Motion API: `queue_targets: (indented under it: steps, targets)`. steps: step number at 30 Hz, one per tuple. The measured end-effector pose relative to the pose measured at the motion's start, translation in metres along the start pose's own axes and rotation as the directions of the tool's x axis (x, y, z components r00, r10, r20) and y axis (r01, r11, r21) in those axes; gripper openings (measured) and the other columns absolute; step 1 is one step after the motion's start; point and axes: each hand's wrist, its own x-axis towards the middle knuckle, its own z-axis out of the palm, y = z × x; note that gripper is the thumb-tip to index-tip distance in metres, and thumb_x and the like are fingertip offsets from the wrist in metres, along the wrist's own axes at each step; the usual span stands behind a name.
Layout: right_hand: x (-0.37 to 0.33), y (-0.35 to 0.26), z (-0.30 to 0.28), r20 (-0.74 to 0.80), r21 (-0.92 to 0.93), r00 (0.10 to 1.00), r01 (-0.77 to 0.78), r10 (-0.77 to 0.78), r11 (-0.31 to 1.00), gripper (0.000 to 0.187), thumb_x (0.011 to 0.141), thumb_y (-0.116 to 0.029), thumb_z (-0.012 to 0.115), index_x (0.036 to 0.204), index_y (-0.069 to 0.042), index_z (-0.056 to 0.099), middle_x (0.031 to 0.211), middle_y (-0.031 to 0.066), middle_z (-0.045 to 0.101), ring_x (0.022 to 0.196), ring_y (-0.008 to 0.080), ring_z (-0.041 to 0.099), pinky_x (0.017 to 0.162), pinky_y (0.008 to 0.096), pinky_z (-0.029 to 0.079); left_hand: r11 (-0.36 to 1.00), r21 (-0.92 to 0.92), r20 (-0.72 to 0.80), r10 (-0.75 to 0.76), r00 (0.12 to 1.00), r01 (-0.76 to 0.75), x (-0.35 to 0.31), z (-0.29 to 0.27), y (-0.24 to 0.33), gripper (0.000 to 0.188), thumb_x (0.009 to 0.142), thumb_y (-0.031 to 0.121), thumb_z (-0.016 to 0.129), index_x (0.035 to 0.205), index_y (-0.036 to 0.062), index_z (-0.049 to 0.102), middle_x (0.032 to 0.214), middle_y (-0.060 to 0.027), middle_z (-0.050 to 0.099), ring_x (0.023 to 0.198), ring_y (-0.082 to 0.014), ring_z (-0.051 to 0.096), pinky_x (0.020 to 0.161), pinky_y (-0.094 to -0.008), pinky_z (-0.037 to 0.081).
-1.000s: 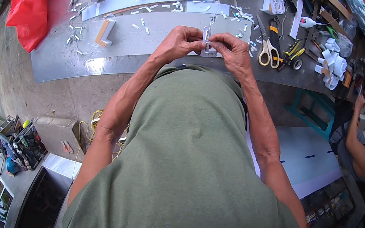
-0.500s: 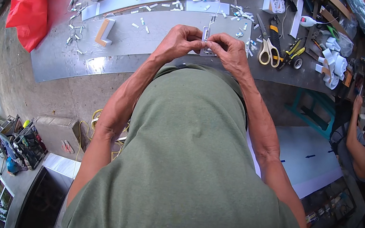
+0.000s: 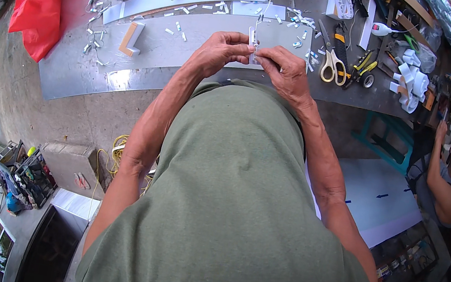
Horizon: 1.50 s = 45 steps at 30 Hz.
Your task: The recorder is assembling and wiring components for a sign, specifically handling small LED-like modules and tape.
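Over the near edge of the table, my left hand pinches a small white hollow piece between thumb and fingers, tilted up. My right hand is closed at its lower right side, thumb and forefinger pressed together; what lies between them is too small to make out. A thin white wire runs up from the piece toward the back. Beneath both hands lies a pale flat sheet, with small white light modules scattered along its far side.
Right of my hands lie scissors, yellow-handled pliers and a pile of white curled strips. White block letters with tan faces stand to the left, near a red bag. A co-worker's arm shows at far right.
The white piece has tilted and risen slightly in my left hand. My right hand has shifted a little right and down, turning its back more upward.
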Motion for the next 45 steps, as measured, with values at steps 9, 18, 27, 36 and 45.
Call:
queue_targets:
  steps: [9, 18, 27, 36, 45]
  targets:
    - [-0.005, -0.007, -0.008, -0.090, 0.163, 0.992, -0.077, 0.092, 0.984, 0.015, 0.088, -0.004, 0.074, 0.102, -0.001, 0.074, 0.091, 0.0090, 0.074, 0.080, 0.0179, 0.071, 0.071, 0.0311, 0.056, 0.997, -0.057, 0.140, -0.038, 0.989, 0.046, -0.006, 0.005, 0.002, 0.042, 0.089, 0.007, 0.075, 0.128, -0.0024, 0.063, 0.119, -0.0137, 0.069, 0.105, -0.0218, 0.070, 0.093, -0.0343, 0.058]
    - [-0.007, -0.008, -0.006, -0.161, -0.036, 0.984, -0.079, 0.072, 0.996, 0.012, 0.089, -0.004, 0.072, 0.100, 0.001, 0.073, 0.087, 0.0111, 0.072, 0.073, 0.0200, 0.070, 0.063, 0.0336, 0.052, 0.976, 0.107, 0.080, 0.183, 0.980, -0.191, -0.005, 0.010, 0.006, 0.039, 0.088, 0.007, 0.077, 0.124, -0.0016, 0.066, 0.115, -0.0131, 0.071, 0.100, -0.0216, 0.071, 0.091, -0.0345, 0.062]
    - [-0.003, -0.011, -0.002, -0.099, 0.169, 0.860, -0.481, 0.501, 0.860, 0.017, 0.092, -0.015, 0.070, 0.094, 0.002, 0.071, 0.080, 0.0093, 0.070, 0.064, 0.0167, 0.065, 0.060, 0.0340, 0.052, 0.909, 0.254, 0.067, 0.325, 0.943, -0.332, -0.006, 0.015, 0.006, 0.040, 0.085, 0.010, 0.081, 0.123, 0.0025, 0.069, 0.117, -0.0072, 0.072, 0.106, -0.0169, 0.068, 0.093, -0.0340, 0.057]
    - [-0.008, 0.016, -0.002, 0.418, 0.791, 0.659, -0.603, 0.625, 0.106, 0.020, 0.096, -0.018, 0.067, 0.099, 0.002, 0.066, 0.080, 0.0078, 0.067, 0.058, 0.0072, 0.057, 0.047, 0.0182, 0.041, 0.912, 0.179, 0.089, 0.359, 0.929, -0.370, -0.001, 0.012, -0.002, 0.040, 0.086, 0.008, 0.079, 0.124, 0.0024, 0.068, 0.113, -0.0070, 0.073, 0.106, -0.0165, 0.067, 0.095, -0.0352, 0.056]
    - [-0.013, -0.005, -0.009, -0.154, 0.064, 0.984, -0.084, 0.093, 0.994, 0.028, 0.089, -0.004, 0.072, 0.117, -0.007, 0.069, 0.093, 0.0061, 0.073, 0.084, 0.0180, 0.071, 0.069, 0.0327, 0.057, 0.949, 0.165, 0.129, 0.247, 0.960, -0.267, -0.003, 0.004, 0.003, 0.036, 0.091, 0.014, 0.075, 0.122, -0.0017, 0.068, 0.108, -0.0102, 0.073, 0.095, -0.0177, 0.069, 0.091, -0.0348, 0.057]
